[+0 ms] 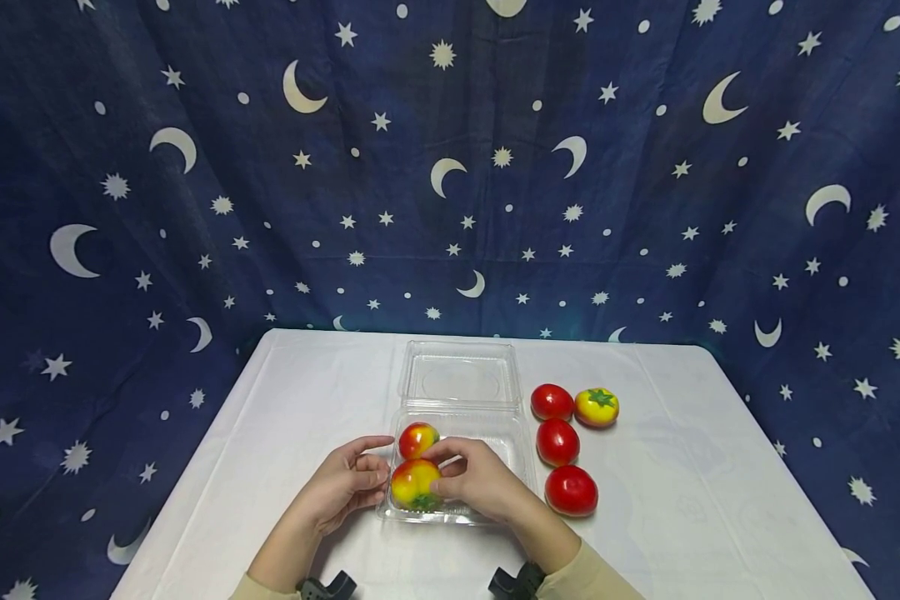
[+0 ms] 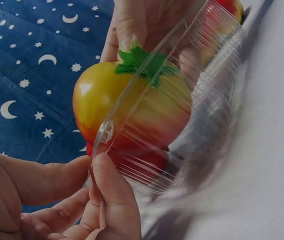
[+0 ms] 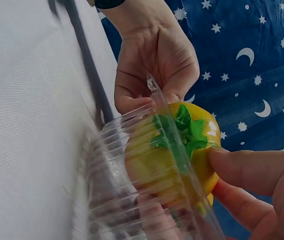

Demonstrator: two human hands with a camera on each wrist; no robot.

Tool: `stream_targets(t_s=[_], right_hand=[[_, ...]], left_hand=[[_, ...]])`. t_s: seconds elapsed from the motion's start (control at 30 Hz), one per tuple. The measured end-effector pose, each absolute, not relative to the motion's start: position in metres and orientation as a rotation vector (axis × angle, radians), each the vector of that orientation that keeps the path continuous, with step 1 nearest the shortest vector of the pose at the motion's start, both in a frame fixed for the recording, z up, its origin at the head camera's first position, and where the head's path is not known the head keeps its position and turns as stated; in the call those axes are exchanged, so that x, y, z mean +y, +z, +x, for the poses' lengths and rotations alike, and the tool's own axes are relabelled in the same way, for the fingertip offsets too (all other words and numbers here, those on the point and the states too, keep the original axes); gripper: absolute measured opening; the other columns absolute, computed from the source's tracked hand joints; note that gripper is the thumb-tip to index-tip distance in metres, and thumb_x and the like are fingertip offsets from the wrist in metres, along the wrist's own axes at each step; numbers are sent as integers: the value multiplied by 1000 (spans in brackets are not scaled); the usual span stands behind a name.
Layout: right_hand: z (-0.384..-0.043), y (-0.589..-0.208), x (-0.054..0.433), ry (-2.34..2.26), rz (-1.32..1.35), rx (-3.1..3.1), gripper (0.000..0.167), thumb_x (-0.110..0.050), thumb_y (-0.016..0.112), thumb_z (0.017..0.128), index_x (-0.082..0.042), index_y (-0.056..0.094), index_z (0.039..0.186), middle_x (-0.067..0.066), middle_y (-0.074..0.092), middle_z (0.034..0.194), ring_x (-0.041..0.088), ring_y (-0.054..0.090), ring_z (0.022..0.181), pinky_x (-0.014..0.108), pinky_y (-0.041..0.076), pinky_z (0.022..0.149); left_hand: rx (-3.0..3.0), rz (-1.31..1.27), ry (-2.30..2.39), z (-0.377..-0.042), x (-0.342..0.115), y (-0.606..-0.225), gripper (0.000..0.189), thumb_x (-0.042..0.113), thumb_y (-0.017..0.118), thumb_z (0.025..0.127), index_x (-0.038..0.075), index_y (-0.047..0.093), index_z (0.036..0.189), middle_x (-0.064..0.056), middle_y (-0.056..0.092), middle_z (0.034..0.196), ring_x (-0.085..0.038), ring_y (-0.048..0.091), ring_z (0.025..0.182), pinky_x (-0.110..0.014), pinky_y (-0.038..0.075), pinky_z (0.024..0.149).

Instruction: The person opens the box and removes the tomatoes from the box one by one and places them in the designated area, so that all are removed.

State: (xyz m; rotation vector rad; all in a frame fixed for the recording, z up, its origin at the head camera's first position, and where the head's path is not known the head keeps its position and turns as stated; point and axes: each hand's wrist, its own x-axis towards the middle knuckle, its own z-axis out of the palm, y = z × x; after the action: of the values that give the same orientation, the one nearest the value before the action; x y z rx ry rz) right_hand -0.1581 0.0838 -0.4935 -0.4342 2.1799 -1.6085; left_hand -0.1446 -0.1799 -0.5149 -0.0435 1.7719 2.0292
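A clear plastic clamshell box lies with its lid folded back on the white table. My left hand pinches the box's left rim between thumb and forefinger, as the left wrist view shows. Inside the box, at the near left corner, is a yellow-and-red toy tomato with a green leafy top, tilted so the leaves face me. My right hand grips this tomato with thumb and fingers. Just behind it in the box sits another red-and-yellow tomato.
Right of the box stand several tomatoes: a red one in front, further red ones behind it, and a yellow one with green leaves. The transparent lid spreads toward the table's far edge. A blue moon-and-star cloth hangs behind.
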Motion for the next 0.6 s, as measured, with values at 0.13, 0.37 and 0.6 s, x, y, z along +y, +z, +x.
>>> stream_targets(t_s=[0.13,0.37,0.6], right_hand=[[-160,-490,85,-1636,-432,2156,38,-5,83,86,-10,77,124,13,74,127,22,71,97,31,68,77],[-162,-483,91,-1621,-436,2206,38,-9,83,88,-11,77,126,12,74,128,25,72,101,30,67,83],[-161,-470,99,-1591,-403,2271,39,-15,84,89,-14,76,127,10,75,127,22,72,99,32,67,86]], left_hand=[[1772,-49,2033,-144,-180,-515,70,-3,71,95,-3,42,159,-2,69,93,-11,66,79,-23,65,70],[1779,-50,2024,-145,-180,-515,70,-6,69,94,-3,41,159,0,69,91,-11,67,79,-22,64,69],[1777,-48,2026,-145,-180,-514,69,-8,66,95,-3,40,159,0,69,92,-10,66,79,-22,64,70]])
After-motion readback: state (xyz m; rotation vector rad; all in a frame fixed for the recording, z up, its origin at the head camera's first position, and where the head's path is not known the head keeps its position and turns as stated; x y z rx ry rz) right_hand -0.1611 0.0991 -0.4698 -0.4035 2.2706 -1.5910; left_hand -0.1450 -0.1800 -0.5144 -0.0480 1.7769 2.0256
